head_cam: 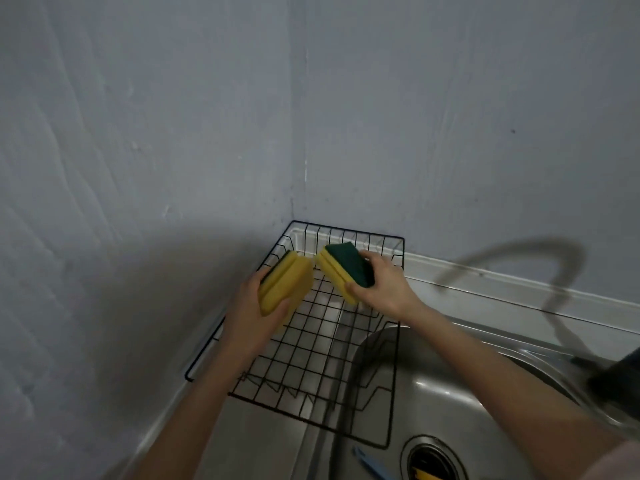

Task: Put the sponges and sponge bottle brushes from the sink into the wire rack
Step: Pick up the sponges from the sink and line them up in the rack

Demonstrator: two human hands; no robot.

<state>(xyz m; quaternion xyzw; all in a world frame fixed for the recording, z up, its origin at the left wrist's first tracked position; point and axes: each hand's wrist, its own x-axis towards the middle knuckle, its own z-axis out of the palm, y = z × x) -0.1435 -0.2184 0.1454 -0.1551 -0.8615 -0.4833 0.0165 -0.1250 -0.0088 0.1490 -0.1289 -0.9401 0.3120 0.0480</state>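
Note:
My left hand [254,308] grips a yellow sponge [285,284] over the left side of the black wire rack [304,368]. A second yellow sponge with a dark green scouring face [341,268] is held in my right hand [382,285] above the rack's far part. Both sponges are tilted and raised off the rack floor, almost touching at their upper corners. The rack holds nothing else that I can see. In the steel sink [433,393] a blue brush handle [372,465] lies beside the drain [431,460], with a bit of yellow showing at the drain's lower edge.
The rack sits in the corner of two grey walls, on the steel drainboard left of the basin. A dark, blurred tap [616,379] stands at the right edge and casts a curved shadow on the wall.

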